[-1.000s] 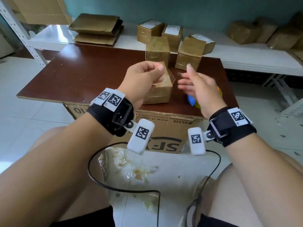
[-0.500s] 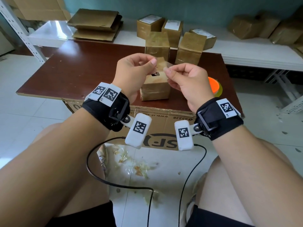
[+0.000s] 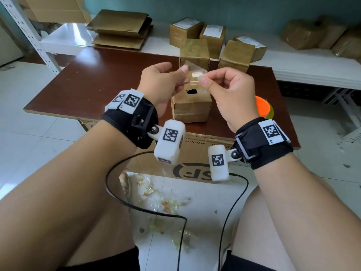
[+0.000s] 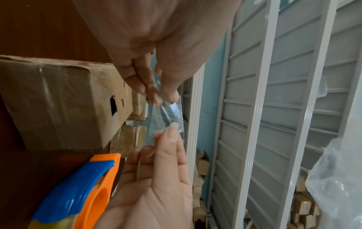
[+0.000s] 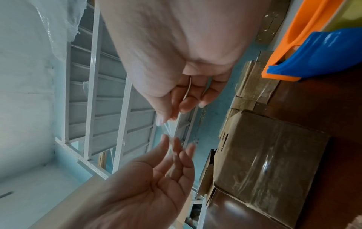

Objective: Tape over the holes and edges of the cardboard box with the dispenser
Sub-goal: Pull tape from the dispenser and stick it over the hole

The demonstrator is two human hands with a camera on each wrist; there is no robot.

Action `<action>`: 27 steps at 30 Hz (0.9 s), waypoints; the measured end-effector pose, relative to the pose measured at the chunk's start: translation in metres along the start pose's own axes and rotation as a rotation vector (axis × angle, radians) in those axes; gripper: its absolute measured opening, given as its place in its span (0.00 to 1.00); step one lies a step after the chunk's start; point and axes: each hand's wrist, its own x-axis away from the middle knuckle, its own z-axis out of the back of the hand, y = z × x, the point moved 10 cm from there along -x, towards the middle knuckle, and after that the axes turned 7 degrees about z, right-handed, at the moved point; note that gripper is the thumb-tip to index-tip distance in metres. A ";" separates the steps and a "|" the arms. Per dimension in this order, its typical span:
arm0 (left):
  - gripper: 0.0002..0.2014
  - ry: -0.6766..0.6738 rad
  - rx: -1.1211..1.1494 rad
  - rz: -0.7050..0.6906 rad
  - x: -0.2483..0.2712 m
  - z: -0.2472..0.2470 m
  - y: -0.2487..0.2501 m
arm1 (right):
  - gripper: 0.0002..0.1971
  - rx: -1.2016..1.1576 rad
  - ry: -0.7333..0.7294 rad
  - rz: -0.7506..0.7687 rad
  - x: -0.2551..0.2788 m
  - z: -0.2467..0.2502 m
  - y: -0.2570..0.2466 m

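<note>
Both hands are up over the table with a short strip of clear tape stretched between them. The left hand has one end pinched between thumb and fingertips, other fingers curled in; the right hand has the other end pinched between thumb and forefinger, rest of the fingers curled into the palm. In the left wrist view you can see the strip is see-through and a bit wrinkled, hanging in the air and not touching anything else. Right under it sits the cardboard box, near the front edge of the dark brown table. It's already shiny with tape on its sides and has a dark ragged hole in the top face, uncovered. The tape dispenser, orange body with a blue guard, is lying on the table just to the right of the box, mostly hidden behind the right wrist in the head view. Further back on the table there are two more taped boxes standing side by side, and behind those a white shelf with more cartons and some flattened cardboard.
</note>
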 end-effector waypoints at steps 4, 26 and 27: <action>0.05 -0.002 -0.147 -0.041 -0.001 0.002 0.007 | 0.03 0.040 -0.015 0.015 0.000 -0.004 0.003; 0.10 0.153 -0.327 -0.062 -0.021 0.011 -0.008 | 0.12 0.064 0.065 -0.182 -0.022 -0.003 0.048; 0.12 0.153 -0.338 -0.039 -0.023 0.011 -0.011 | 0.13 0.073 0.065 -0.198 -0.023 -0.002 0.051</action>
